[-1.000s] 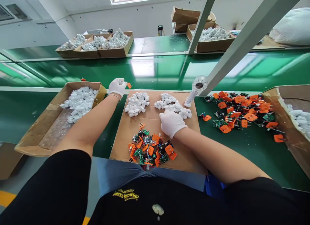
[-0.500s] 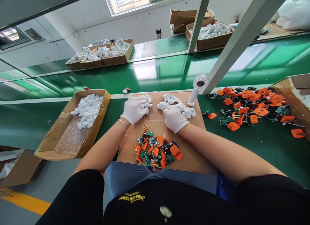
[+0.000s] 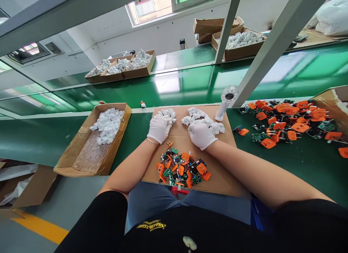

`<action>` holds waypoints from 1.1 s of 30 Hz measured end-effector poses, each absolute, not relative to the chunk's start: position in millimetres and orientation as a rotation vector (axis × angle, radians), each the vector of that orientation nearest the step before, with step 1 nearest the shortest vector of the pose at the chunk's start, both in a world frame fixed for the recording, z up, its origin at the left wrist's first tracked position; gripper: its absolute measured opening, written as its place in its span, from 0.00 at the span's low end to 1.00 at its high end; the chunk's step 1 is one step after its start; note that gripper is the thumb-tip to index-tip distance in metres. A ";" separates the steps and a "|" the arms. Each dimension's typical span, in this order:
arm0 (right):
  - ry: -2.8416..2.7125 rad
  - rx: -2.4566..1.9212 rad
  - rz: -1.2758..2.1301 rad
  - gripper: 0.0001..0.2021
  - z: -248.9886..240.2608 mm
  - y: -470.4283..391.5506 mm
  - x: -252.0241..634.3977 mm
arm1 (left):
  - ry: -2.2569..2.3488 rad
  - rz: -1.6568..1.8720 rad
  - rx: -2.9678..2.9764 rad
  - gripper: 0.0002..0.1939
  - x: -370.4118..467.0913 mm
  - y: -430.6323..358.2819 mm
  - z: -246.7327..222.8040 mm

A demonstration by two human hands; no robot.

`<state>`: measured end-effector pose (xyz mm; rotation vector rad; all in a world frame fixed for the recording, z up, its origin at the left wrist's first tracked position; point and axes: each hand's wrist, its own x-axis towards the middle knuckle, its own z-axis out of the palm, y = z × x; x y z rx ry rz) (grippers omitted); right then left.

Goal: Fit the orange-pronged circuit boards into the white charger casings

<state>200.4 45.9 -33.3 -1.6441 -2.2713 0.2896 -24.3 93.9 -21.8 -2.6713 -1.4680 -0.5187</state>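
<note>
My left hand [image 3: 160,129], in a white glove, is at the near edge of a heap of small white pieces [image 3: 166,114], fingers bent and drawn together. My right hand [image 3: 202,135], gloved too, is curled closed against a second spread of white pieces [image 3: 197,115]. What either hand holds, if anything, is hidden by the fingers. Both heaps lie on a flat cardboard sheet [image 3: 217,166]. Nearer my body on that sheet is a pile of green circuit boards with orange plastic parts [image 3: 181,169].
Left stands a cardboard tray [image 3: 81,137] partly filled with white pieces. A small clear fan [image 3: 224,106] stands at the sheet's far right corner, near a slanting metal post [image 3: 261,53]. Many orange parts with boards [image 3: 288,118] lie right. More filled boxes [image 3: 138,72] stand beyond.
My left hand has drawn back slightly from over its heap, its fingers more gathered, uncovering more white pieces. My right hand stays at its heap. The whole view has shifted a little.
</note>
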 end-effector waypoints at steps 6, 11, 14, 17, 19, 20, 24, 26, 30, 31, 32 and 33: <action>-2.230 -1.607 0.427 0.11 -38.5 45.6 198.3 | -1.390 -0.853 -2.700 0.09 -23.5 84.8 -26.0; -2.024 -1.492 0.548 0.11 -42.7 44.5 197.8 | -1.254 -1.159 -2.880 0.04 -18.0 65.1 -26.4; -1.928 -1.386 0.600 0.07 -48.7 46.2 199.7 | -1.192 -1.508 -2.958 0.07 -18.6 57.2 -34.9; -1.699 -1.298 0.807 0.05 -53.6 46.9 201.0 | -1.213 -1.660 -3.017 0.10 -20.6 56.6 -45.8; -1.578 -1.235 0.908 0.06 -54.4 46.3 200.7 | -1.218 -1.694 -3.091 0.14 -21.0 59.1 -50.5; -1.553 -1.197 0.920 0.06 -54.1 45.7 200.1 | -1.204 -1.692 -3.125 0.16 -20.8 60.8 -51.8; -1.538 -1.000 0.897 0.06 -49.6 40.2 196.3 | -1.155 -1.685 -3.199 0.16 -20.0 66.3 -52.1; -1.502 -0.984 0.964 0.05 -47.2 36.2 194.1 | -1.282 -1.693 -3.243 0.15 -20.4 67.2 -51.2; -1.456 -1.080 1.076 0.08 -48.8 31.5 191.0 | -1.465 -1.518 -3.338 0.20 -22.3 66.4 -47.6; -1.444 -1.078 1.099 0.09 -50.8 31.3 190.6 | -1.410 -1.440 -3.360 0.22 -22.3 66.2 -46.3; -1.424 -1.069 1.134 0.09 -53.1 31.3 190.2 | -1.315 -1.372 -3.374 0.22 -21.8 66.2 -44.9; -1.405 -1.058 1.176 0.10 -55.4 31.4 189.9 | -1.196 -1.325 -3.375 0.21 -20.9 66.4 -43.7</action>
